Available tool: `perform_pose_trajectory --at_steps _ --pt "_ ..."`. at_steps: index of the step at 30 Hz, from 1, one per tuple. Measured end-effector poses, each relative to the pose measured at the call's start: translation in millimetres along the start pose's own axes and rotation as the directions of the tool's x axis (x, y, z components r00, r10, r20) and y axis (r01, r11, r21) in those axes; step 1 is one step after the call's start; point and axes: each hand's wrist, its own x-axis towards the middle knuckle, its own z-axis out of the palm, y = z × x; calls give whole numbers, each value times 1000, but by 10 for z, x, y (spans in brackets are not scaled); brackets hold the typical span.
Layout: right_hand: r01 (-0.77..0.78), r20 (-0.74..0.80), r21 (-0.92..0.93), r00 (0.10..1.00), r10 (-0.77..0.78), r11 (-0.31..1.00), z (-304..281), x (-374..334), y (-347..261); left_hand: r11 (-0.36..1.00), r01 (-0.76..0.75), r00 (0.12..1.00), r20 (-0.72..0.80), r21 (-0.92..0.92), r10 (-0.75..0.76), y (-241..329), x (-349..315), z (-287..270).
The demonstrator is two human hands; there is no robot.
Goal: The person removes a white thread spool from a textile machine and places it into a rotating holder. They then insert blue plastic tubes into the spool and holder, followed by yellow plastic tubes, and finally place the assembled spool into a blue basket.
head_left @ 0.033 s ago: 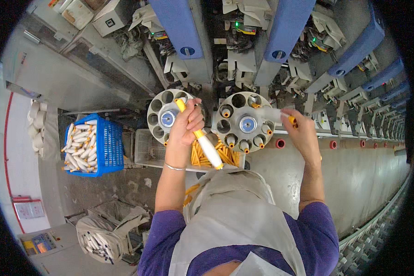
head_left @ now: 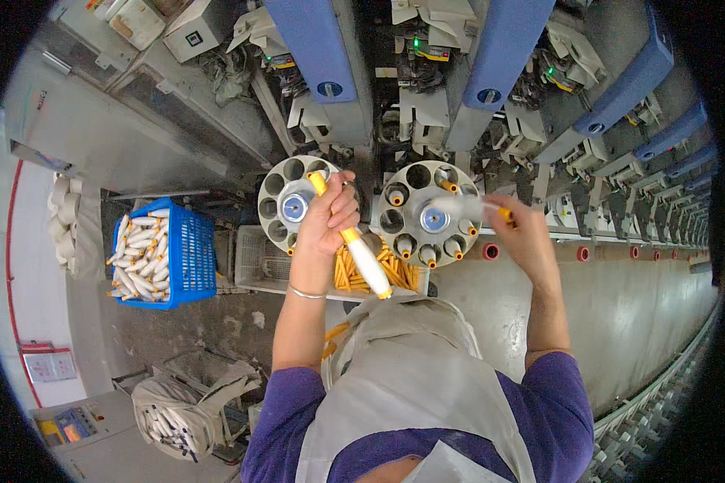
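My left hand (head_left: 336, 213) is closed around a yarn bobbin (head_left: 369, 264), white yarn on a yellow tube, its lower end slanting toward my apron. A yellow tube end (head_left: 317, 182) sticks out above the fist; the fingers hide whether it is the same piece. Motion-blurred, a second white yarn bobbin (head_left: 459, 205) with a yellow end is in my right hand (head_left: 524, 233). It lies across the right round magazine (head_left: 411, 228), near its blue hub. Several of that magazine's holes hold yellow-tipped bobbins, others are empty. The left round magazine (head_left: 280, 196) is partly behind my left hand.
Below the magazines, a pale crate (head_left: 258, 278) holds loose yellow tubes (head_left: 399, 275). A blue basket (head_left: 192, 266) full of white bobbins stands left. Lower left is a cloth-lined cart (head_left: 209, 410) with more bobbins. Blue machine columns (head_left: 491, 56) rise ahead.
The bobbin in my right hand has shifted slightly left over the right magazine, and the right hand has moved a little with it. My left hand stays nearly still.
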Motion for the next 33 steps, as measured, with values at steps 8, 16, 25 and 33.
perform_pose_trajectory --at_steps 8,16,25,33 --pt "182 270 -203 955 -123 962 1348 291 8 997 74 989 133 -9 -73 19 -66 276" --pt "115 594 194 777 -210 974 1173 29 -306 978 166 939 324 -128 -117 -14 -28 190" --pt "-162 725 528 597 -343 834 1016 -348 -462 967 253 960 126 -2 -251 -279 92 184" --pt "77 -101 596 995 -21 800 -130 -116 59 943 83 997 -22 321 -81 -1250 780 517"
